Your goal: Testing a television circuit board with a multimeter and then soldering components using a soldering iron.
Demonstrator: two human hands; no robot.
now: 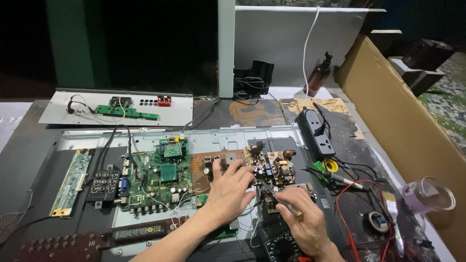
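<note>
Pinching a thin probe in your right hand (305, 219) while your left hand (228, 191) presses fingers on the brown power board (269, 167) mid-frame, you look mid-probing, so next wants a steady tip.

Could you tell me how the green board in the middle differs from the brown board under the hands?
The green board is larger, lies flat and bolted to the metal panel, and no hand touches it. The brown board is smaller and crowded with tall, bulky parts; the left hand steadies it with fingers on top, while the right hand holds a slim tool at its lower edge. Both are bare circuit boards lying face up on the same panel.
</note>
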